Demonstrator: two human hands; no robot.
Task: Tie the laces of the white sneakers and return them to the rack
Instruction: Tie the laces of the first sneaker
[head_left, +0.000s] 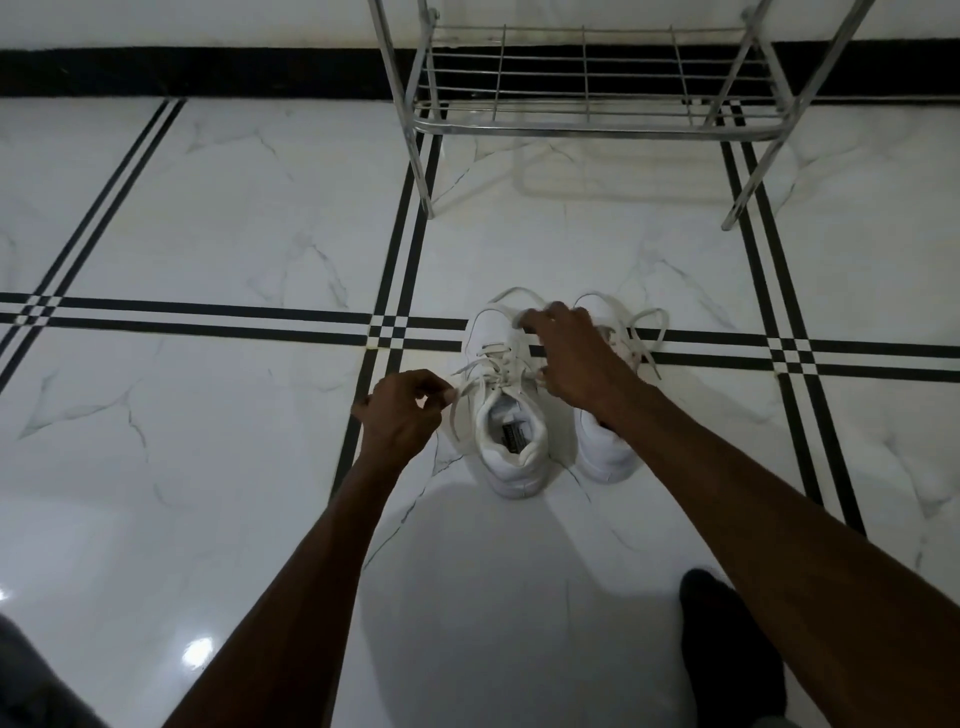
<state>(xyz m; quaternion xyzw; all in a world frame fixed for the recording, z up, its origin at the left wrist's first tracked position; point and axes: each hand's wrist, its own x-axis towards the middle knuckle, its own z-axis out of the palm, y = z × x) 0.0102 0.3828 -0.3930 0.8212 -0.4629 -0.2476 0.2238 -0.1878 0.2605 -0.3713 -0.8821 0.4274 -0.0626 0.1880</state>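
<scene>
White sneakers (511, 415) stood side by side on the marble floor (208, 234), well short of the metal rack (587, 104). The left hand (402, 410) pinched a lace (467, 384) of the left shoe; the right hand (566, 353) gripped another lace loop above it.

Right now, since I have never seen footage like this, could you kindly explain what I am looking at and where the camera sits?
There is no machine here: a person wears one camera on the head, looking forward and down at their own bare arms. On the tiled floor stand two white sneakers, the left sneaker and the right sneaker, toes pointing towards a metal rack by the wall. The left hand pinches a lace of the left sneaker; the right hand reaches over its front, holding the other lace end. The right sneaker's laces lie loose. A dark-socked foot shows at bottom right.
</scene>
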